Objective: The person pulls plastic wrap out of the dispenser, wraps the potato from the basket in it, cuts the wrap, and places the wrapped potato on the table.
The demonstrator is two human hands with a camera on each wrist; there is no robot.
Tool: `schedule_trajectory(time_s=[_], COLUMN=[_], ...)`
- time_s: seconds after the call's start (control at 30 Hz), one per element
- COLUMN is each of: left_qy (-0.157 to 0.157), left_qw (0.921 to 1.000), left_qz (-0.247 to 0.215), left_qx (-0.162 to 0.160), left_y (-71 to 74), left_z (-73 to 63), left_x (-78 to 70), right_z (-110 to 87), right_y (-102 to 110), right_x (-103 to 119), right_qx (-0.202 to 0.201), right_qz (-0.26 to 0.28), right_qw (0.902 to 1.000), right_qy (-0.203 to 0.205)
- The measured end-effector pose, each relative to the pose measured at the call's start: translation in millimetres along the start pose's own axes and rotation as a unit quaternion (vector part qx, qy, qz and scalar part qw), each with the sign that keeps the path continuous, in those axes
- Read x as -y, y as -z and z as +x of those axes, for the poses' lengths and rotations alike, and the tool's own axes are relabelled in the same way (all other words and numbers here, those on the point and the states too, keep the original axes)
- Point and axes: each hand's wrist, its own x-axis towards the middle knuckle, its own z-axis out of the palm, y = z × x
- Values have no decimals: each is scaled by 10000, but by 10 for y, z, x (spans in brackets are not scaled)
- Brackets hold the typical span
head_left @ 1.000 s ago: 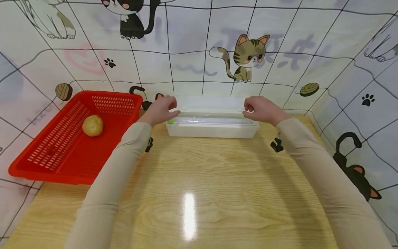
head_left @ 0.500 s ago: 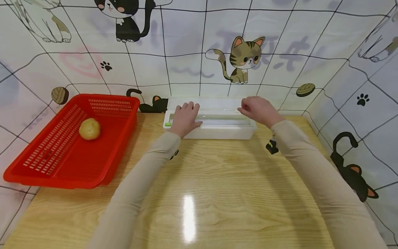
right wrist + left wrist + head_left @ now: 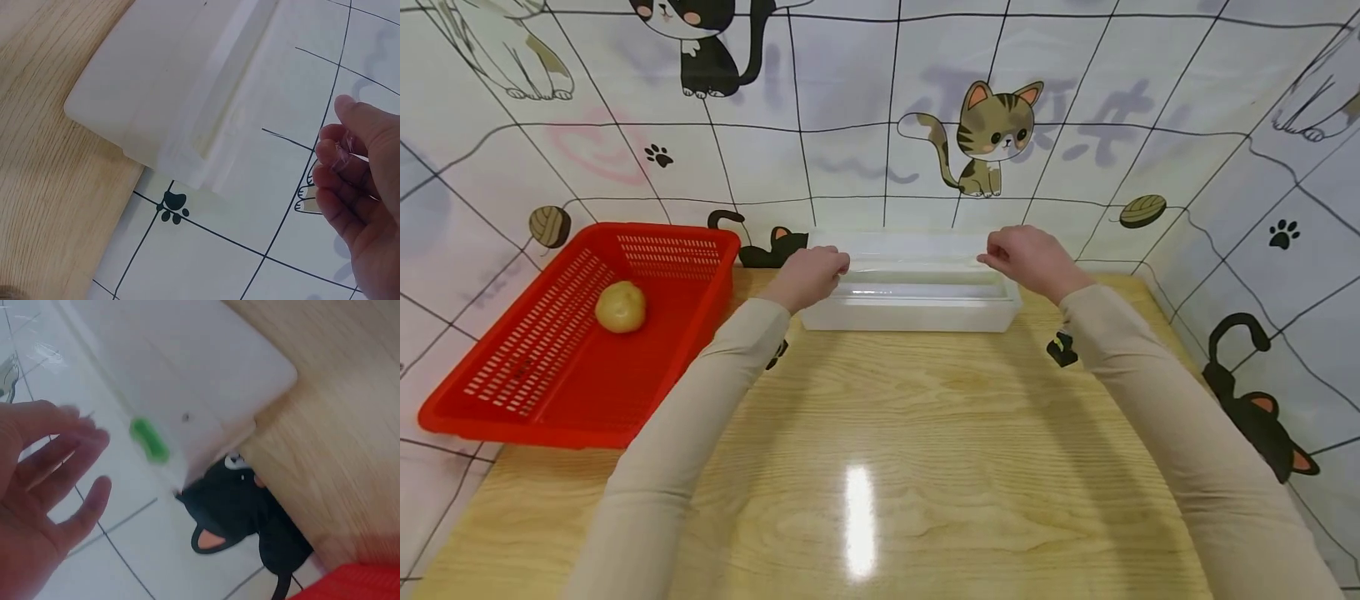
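A long white cling film dispenser (image 3: pixel 910 317) stands on the table against the back wall with its lid up, and a roll (image 3: pixel 917 291) shows inside. Over its right end, my right hand (image 3: pixel 1030 260) pinches clear cling film (image 3: pixel 342 156), crumpled between the fingers. Above the left end is my left hand (image 3: pixel 808 279), thumb and fingertips drawn together on the film's other side; the transparent film is hard to see there. Close to those fingers, the left wrist view shows a green slider (image 3: pixel 149 440) on the dispenser's edge.
A red plastic basket (image 3: pixel 572 383) stands at the left of the wooden table (image 3: pixel 955 467), with a potato (image 3: pixel 621 307) in it. A cat-patterned sheet (image 3: pixel 850 158) covers the walls behind and to the right.
Half a second ago my left hand was spread over the dispenser's left part; it has since moved left and drawn its fingertips together. My right hand stays almost in place.
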Motion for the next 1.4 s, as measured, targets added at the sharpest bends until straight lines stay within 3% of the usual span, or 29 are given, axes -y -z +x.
schedule_trajectory(time_s=[0.17, 0.3, 0.47, 0.7, 0.87, 1.07, 1.4], left_qy=[-10, -47, 192, 589, 776, 806, 888], left_qw=[9968, 9929, 9892, 9934, 9939, 9929, 9936], left_qz=[-798, -1185, -1438, -832, -495, -470, -250], left_qx=[99, -29, -221, -529, -605, -734, -653], left_y=[131, 208, 275, 323, 322, 377, 575], left_z=[-72, -105, -129, -112, -64, -16, 17], left_x=[128, 185, 186, 127, 138, 151, 183], right_z=[-27, -82, -128, -148, -142, -62, 12], right_y=[55, 96, 95, 123, 141, 78, 123], right_x=[-9, -32, -91, -114, -116, -129, -51], right_qx=[199, 451, 475, 564, 296, -332, -581], right_qz=[301, 580, 844, 1423, 1762, 1592, 1548], right_qw=[9993, 9968, 9948, 9882, 9835, 9859, 9850], right_qy=[129, 308, 313, -53, -296, -384, -503])
